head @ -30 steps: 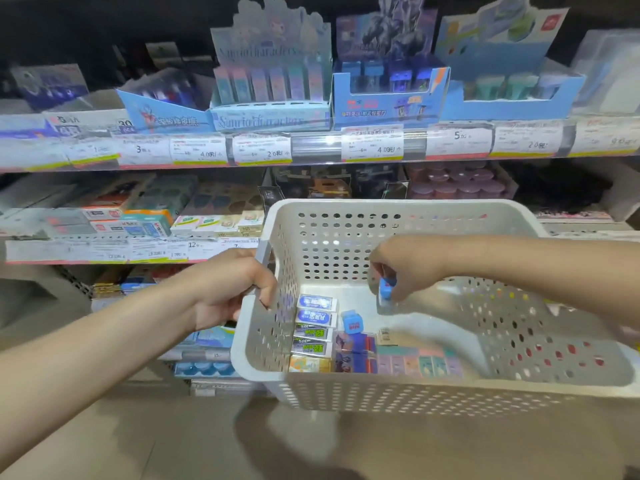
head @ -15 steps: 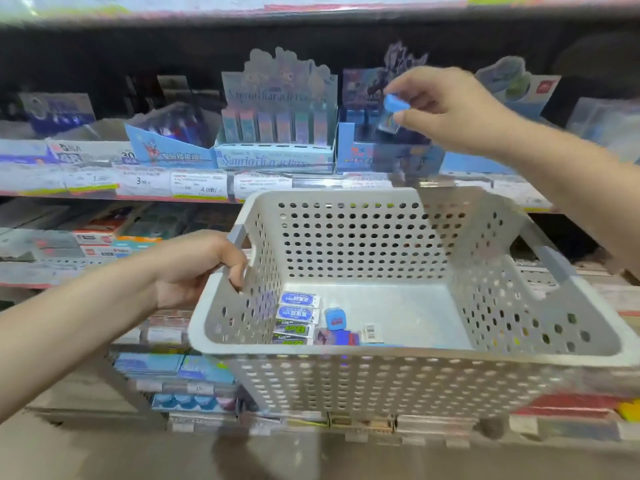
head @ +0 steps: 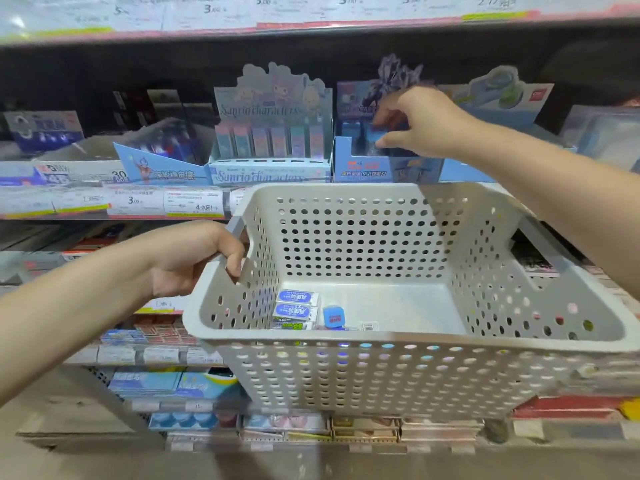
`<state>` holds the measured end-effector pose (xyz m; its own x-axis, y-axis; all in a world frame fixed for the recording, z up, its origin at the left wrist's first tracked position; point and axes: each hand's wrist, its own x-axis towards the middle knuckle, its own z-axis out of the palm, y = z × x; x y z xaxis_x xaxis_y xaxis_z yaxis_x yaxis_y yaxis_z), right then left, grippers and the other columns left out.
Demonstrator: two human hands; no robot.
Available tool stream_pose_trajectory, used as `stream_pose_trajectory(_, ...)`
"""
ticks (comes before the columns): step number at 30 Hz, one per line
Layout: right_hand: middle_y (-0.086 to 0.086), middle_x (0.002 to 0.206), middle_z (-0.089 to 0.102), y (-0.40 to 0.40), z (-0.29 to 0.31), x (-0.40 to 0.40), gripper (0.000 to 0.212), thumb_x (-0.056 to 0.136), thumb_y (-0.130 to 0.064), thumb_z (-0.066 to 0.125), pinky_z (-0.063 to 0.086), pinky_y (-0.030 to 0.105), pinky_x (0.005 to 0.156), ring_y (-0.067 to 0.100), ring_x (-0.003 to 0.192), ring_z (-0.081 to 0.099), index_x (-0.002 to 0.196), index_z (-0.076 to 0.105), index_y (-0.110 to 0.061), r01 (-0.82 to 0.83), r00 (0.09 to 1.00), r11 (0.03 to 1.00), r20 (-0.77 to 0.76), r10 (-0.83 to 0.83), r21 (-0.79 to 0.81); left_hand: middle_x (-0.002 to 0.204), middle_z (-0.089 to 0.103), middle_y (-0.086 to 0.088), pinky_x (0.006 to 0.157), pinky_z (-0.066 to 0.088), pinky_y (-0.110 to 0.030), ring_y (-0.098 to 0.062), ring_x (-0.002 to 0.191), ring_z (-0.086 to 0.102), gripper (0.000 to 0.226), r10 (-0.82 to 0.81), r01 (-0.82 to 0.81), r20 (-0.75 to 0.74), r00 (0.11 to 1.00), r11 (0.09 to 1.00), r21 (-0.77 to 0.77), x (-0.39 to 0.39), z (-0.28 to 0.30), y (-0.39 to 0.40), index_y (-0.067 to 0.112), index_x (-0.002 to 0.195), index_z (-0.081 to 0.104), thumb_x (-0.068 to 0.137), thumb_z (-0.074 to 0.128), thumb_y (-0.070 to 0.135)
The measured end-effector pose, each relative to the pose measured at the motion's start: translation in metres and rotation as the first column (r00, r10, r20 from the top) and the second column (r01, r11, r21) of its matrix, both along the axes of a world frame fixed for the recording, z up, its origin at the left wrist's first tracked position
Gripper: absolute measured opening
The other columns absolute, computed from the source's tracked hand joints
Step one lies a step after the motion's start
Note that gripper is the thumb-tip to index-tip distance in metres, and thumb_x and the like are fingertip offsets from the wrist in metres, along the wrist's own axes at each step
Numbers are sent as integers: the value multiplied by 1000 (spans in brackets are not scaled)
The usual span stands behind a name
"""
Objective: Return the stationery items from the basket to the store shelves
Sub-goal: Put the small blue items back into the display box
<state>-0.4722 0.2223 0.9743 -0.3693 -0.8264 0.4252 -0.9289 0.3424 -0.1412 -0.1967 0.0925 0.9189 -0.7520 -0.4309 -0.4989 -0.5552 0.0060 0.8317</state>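
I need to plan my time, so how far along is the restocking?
Done: cannot tell. In hand: the right hand sets a small blue item into the blue display box; the left hand holds the basket. Left: erasers and a blue sharpener.

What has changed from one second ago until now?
The right hand lifted a small blue item out of the basket and carried it up into the blue display box on the shelf, fingers around it. The left hand kept gripping the basket's handle.
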Motion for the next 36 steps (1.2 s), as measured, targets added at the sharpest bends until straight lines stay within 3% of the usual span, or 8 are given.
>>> stream_pose_trajectory(8,8,129,61,6,0,5,47,83,8,40,31,16,95,22,122,52,118,67,-8,67,996,997,55,-69,30,65,65,-19,39,49,-27,-27,45,62,61,-26,27,-34,999,999,30,0,3,-10,-3,104,59,45,43,-4)
stream_pose_trajectory(13,6,138,53,11,6,9,56,83,11,35,30,24,105,24,131,43,126,61,-14,78,996,989,31,-83,126,58,65,-17,37,48,-26,-26,42,62,59,-25,27,-61,998,999,40,1,5,-12,0,101,59,45,42,-4)
stream_pose_trajectory(16,11,131,56,14,-1,21,57,81,8,40,36,26,96,26,122,48,130,55,-15,54,998,999,-34,-54,-10,64,66,-18,39,49,-26,-26,45,63,66,-26,29,-73,997,999,43,1,4,-13,0,108,60,45,42,-4)
stream_pose_trajectory(19,7,101,62,19,-9,52,37,77,-1,46,43,27,84,17,94,57,107,66,-10,-112,993,976,-63,102,-184,72,66,-20,41,50,-26,-27,49,64,72,-34,36,-82,996,999,30,0,0,-16,-1,114,59,44,43,-4)
stream_pose_trajectory(23,-9,65,63,13,-30,97,18,79,-13,52,39,6,54,-6,55,53,78,69,-11,-279,951,935,200,237,218,68,63,-18,41,51,-25,-25,47,61,63,-57,58,-86,995,998,5,-2,-4,-18,0,103,60,43,43,-4)
stream_pose_trajectory(27,-4,86,65,-3,-69,114,21,78,-23,72,36,8,55,-1,57,50,98,67,-18,-337,941,700,222,254,629,63,61,-17,40,50,-24,-25,44,59,55,-75,74,-90,993,997,-17,-3,-6,-18,1,95,60,42,44,-4)
stream_pose_trajectory(30,-2,109,65,-10,-90,117,50,74,-33,78,32,5,50,9,69,49,117,61,-15,-322,947,628,251,201,709,62,61,-16,42,50,-25,-25,46,59,51,-75,73,-73,995,997,-28,-3,-8,-18,2,89,61,41,46,-3)
stream_pose_trajectory(36,0,117,63,-15,-110,118,49,76,-26,77,33,11,52,10,78,49,120,58,-14,-338,941,613,275,198,714,84,56,-22,61,39,-27,-31,71,55,64,-64,60,-61,996,996,-67,-2,-13,-17,5,103,60,40,48,0)
